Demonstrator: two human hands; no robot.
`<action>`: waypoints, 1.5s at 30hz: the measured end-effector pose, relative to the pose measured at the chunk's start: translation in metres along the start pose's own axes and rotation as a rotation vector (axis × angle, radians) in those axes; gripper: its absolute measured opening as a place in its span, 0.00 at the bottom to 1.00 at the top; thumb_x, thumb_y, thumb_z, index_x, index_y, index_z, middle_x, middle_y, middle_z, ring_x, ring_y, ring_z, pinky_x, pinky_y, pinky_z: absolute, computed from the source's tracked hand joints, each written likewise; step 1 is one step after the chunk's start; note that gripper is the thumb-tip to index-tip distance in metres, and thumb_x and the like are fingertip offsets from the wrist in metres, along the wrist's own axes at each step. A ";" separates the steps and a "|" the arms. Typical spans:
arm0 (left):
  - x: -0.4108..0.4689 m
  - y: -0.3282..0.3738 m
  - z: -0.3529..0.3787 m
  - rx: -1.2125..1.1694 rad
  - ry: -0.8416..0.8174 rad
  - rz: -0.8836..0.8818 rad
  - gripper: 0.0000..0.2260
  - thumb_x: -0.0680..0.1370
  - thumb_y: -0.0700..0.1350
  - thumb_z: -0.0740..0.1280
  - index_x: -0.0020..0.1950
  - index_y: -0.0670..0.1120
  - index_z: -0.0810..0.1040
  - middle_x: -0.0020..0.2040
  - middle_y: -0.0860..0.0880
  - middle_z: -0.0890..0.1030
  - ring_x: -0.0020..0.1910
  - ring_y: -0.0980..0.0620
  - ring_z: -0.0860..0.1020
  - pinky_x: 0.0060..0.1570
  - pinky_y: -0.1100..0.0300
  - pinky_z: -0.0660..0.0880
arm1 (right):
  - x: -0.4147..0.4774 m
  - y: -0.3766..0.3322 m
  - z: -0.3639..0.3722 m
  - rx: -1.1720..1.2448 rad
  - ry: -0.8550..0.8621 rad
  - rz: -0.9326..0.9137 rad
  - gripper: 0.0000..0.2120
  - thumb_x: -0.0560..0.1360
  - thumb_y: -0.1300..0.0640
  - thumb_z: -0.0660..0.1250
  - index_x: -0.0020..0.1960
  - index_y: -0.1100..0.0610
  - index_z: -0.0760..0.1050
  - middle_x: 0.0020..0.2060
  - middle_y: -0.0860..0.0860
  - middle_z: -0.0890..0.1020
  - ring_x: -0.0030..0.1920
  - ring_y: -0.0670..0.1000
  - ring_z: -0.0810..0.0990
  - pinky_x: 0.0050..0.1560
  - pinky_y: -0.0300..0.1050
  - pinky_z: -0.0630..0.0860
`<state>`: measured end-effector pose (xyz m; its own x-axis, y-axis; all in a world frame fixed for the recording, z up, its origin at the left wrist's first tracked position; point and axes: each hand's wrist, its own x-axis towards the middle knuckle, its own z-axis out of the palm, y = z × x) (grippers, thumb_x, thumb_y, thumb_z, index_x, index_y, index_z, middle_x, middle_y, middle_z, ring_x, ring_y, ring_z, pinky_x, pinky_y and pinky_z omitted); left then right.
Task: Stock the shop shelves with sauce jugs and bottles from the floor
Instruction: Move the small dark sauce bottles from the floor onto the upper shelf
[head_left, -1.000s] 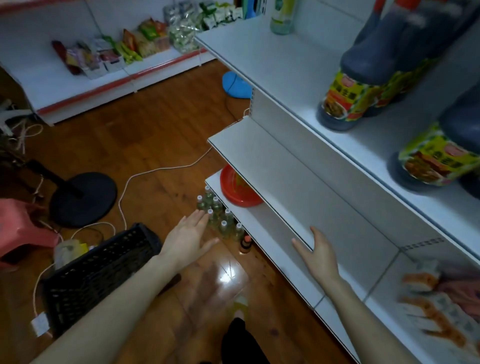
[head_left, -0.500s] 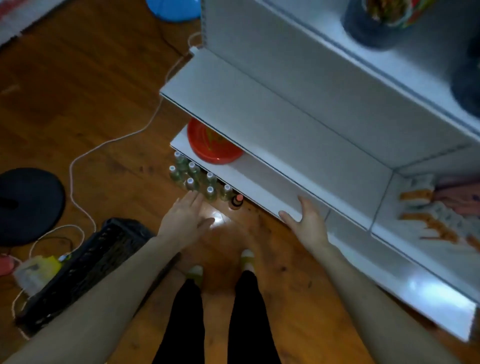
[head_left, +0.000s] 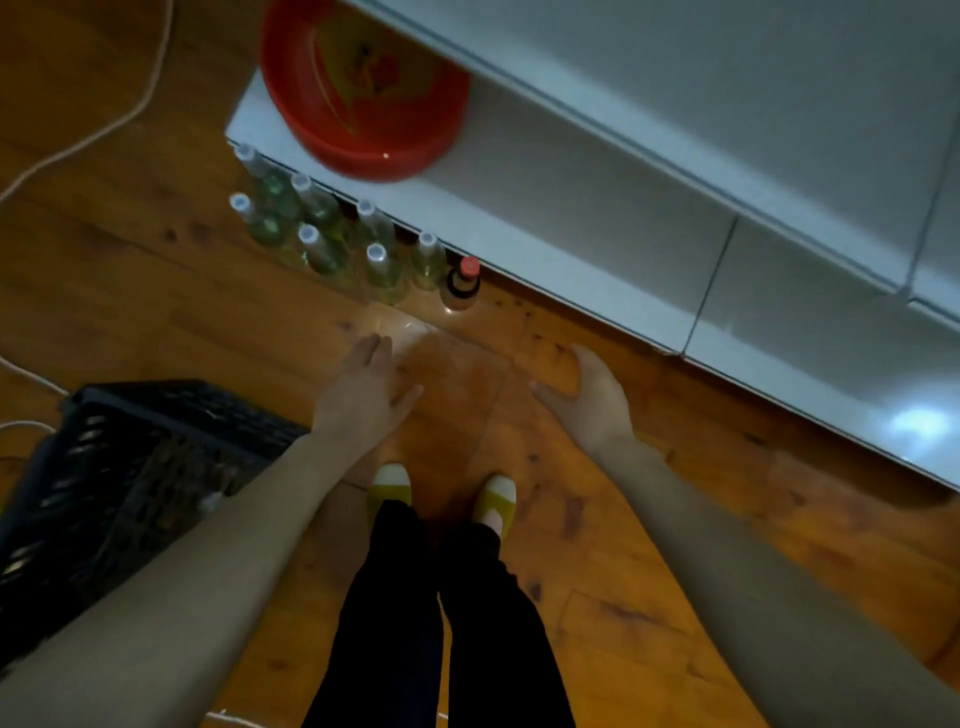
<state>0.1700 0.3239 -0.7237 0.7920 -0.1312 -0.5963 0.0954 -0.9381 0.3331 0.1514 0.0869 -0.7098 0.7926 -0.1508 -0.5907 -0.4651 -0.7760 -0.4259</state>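
Observation:
Several clear green-tinted bottles with pale caps stand in a cluster on the wooden floor against the bottom shelf's front edge. A small dark sauce bottle with a red cap stands at the right end of the cluster. My left hand hovers open below the bottles, fingers spread, holding nothing. To its right my right hand is open too, above the floor and just short of the white bottom shelf.
A red plastic basin sits on the bottom shelf at the left end. A black plastic crate lies on the floor at my left. A white cable runs across the floor. My feet stand below the hands.
The view has tilted down from the upper shelves to the floor. Both hands have dropped lower, and my right hand has come off the shelf edge.

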 end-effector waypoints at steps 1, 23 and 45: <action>0.015 -0.005 0.022 0.000 0.001 -0.001 0.30 0.78 0.54 0.60 0.75 0.41 0.55 0.76 0.44 0.55 0.71 0.42 0.63 0.59 0.48 0.69 | 0.018 0.009 0.018 0.000 -0.001 0.003 0.36 0.73 0.45 0.67 0.74 0.59 0.56 0.72 0.55 0.63 0.72 0.53 0.60 0.69 0.43 0.58; 0.339 -0.070 0.258 -0.372 0.386 0.275 0.39 0.70 0.50 0.73 0.74 0.43 0.56 0.68 0.42 0.69 0.67 0.44 0.68 0.65 0.51 0.68 | 0.320 0.064 0.226 0.383 0.275 -0.431 0.33 0.69 0.53 0.73 0.69 0.59 0.63 0.65 0.54 0.73 0.65 0.51 0.71 0.59 0.36 0.67; 0.156 -0.006 0.180 -0.822 0.178 0.270 0.35 0.63 0.56 0.73 0.68 0.55 0.66 0.63 0.50 0.75 0.62 0.49 0.74 0.56 0.44 0.76 | 0.132 0.043 0.114 0.491 0.182 -0.281 0.30 0.66 0.49 0.75 0.64 0.57 0.72 0.58 0.50 0.79 0.57 0.45 0.78 0.58 0.44 0.76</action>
<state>0.1842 0.2511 -0.9502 0.9258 -0.1991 -0.3212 0.2405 -0.3454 0.9071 0.1909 0.1035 -0.8840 0.9464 -0.1174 -0.3009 -0.3215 -0.4335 -0.8419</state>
